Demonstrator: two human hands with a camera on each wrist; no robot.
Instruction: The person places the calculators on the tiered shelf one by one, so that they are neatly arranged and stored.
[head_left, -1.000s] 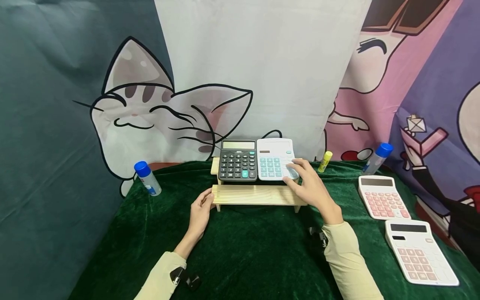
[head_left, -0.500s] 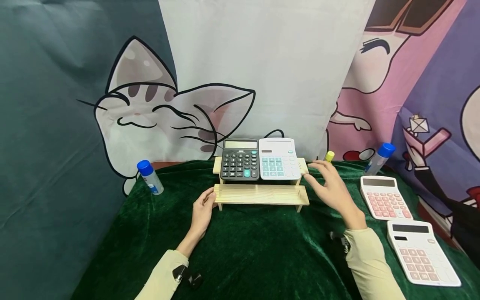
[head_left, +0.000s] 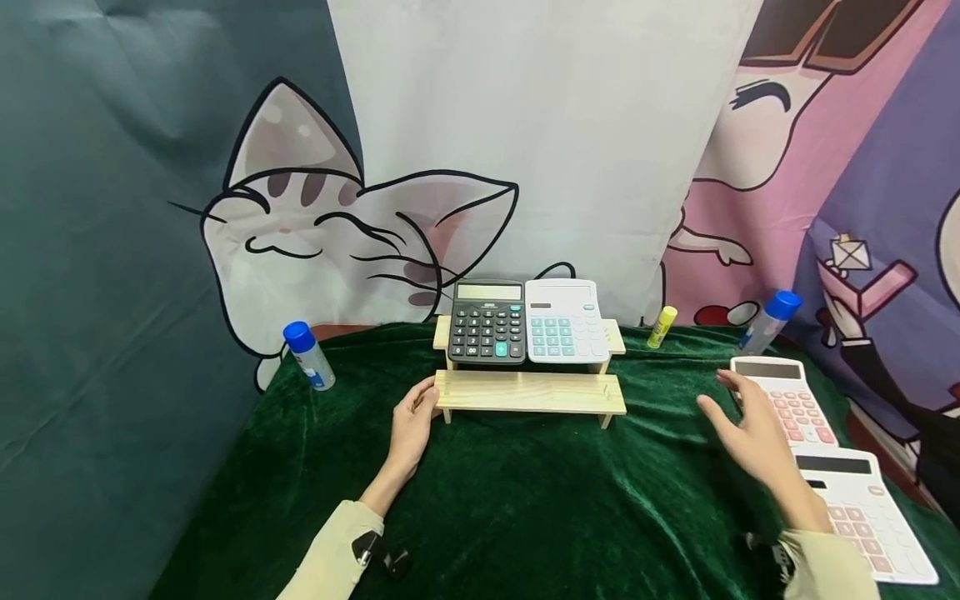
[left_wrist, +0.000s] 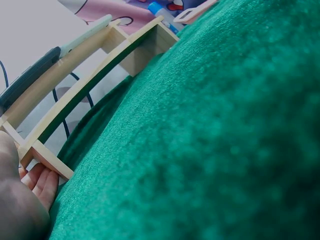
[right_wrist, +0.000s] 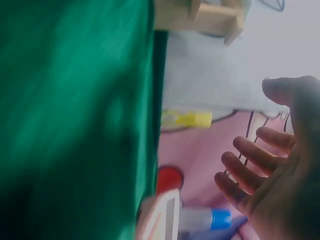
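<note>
A two-tier wooden stand [head_left: 530, 392] holds a black calculator [head_left: 489, 325] and a white calculator with blue keys [head_left: 567, 323], side by side on its upper tier. My left hand [head_left: 412, 425] grips the stand's left end; in the left wrist view, its fingers [left_wrist: 44, 182] reach round the end leg. Over at the right, my right hand [head_left: 753, 429] hovers with spread fingers and holds nothing. It partly covers a white calculator with pink keys [head_left: 798, 408]. Nearer to me lies a second pink-keyed calculator [head_left: 873, 525], its left side partly behind the right wrist.
A blue-capped bottle [head_left: 309, 357] stands to the left of the stand, and another blue-capped bottle [head_left: 770, 323] is at the back right. Between the stand and that bottle is a yellow glue stick [head_left: 662, 327]. Green velvet cloth [head_left: 540, 508] covers the table, with a cartoon backdrop behind.
My right hand has left the white calculator with blue keys and moved right, over to the pink-keyed calculators. My left hand stays on the stand's end. The head view has shifted slightly.
</note>
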